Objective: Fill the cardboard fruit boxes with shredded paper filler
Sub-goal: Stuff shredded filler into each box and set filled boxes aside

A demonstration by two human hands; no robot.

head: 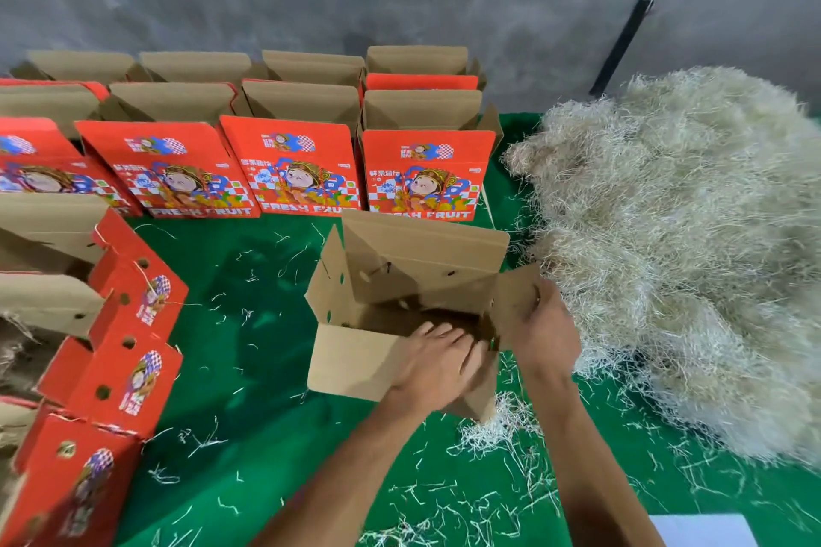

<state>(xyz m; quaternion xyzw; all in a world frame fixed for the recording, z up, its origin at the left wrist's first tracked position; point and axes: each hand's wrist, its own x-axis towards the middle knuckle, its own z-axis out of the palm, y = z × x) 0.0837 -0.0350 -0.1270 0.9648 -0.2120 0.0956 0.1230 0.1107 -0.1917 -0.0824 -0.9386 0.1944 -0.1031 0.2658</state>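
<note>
An open cardboard fruit box (355, 355) stands on the green cloth in front of me, its flaps up and its inside dark and bare. My left hand (437, 362) reaches over the near rim, fingers curled on the near flap's edge. At the box's right side my right hand (544, 331) grips the right flap. A big heap of pale shredded paper (679, 244) lies just right of the box, touching its right flap.
Rows of red printed fruit boxes (293, 164) with raised flaps stand behind, and more (120, 382) line the left edge. Loose paper shreds litter the green cloth (249, 369). A grey wall rises at the back. A white sheet (706, 531) lies at the bottom right.
</note>
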